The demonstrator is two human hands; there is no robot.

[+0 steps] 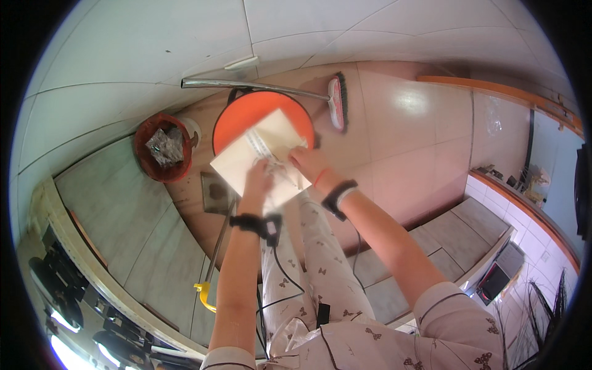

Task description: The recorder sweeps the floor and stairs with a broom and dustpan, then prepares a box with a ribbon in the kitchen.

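A cream-coloured square board or sheet [231, 164] lies over the near part of a round orange stool top or lid [259, 108]. Across its middle runs a pale strip [259, 141] bearing writing. My left hand [260, 178], blurred, is over the near left part of the board, at some clear crinkled plastic [277, 171]. My right hand [303, 159] has its fingers bent at the board's right edge, by the plastic. What the fingertips of each hand hold is too blurred to tell. Both wrists wear black bands with cables.
A red-lined bin [164, 173] holding crumpled clear plastic stands at left. Behind the orange disc, a broom with a metal handle [277, 88] leans across, its head [338, 104] to the right. Tiled counters flank both sides; another pole with a yellow hook [203, 296] is beside my left arm.
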